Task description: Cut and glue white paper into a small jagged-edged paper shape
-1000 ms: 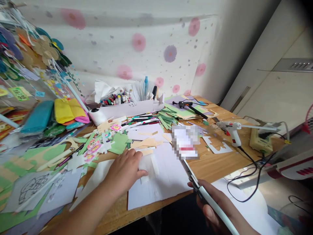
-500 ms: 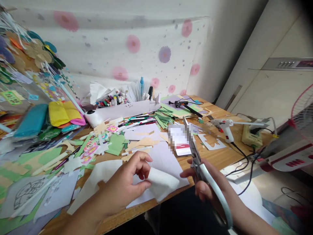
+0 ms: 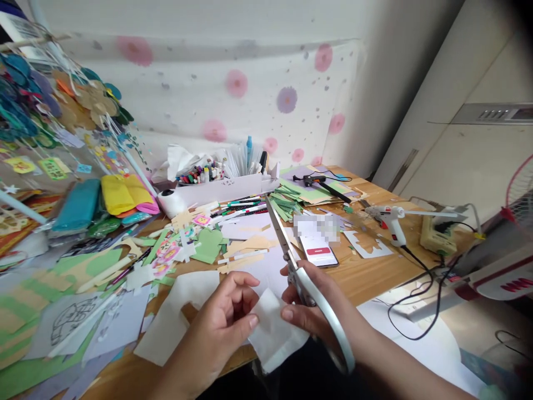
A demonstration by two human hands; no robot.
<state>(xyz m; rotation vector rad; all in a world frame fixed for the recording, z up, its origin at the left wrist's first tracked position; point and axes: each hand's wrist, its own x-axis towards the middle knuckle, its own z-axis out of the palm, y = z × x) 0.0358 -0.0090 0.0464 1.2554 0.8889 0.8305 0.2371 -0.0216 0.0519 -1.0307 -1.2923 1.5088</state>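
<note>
the left hand (image 3: 220,311) pinches a white paper piece (image 3: 275,333) over the near edge of the desk (image 3: 366,272); the right hand (image 3: 333,294) grasps scissors (image 3: 310,289), blades pointing far, presumably so its thumb can steady the paper.

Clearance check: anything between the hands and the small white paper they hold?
Nothing visible. The left hand meets the small white paper at its left edge, the right hand at its right. Scissors sit in the right hand, blades pointing away from the paper.
</note>
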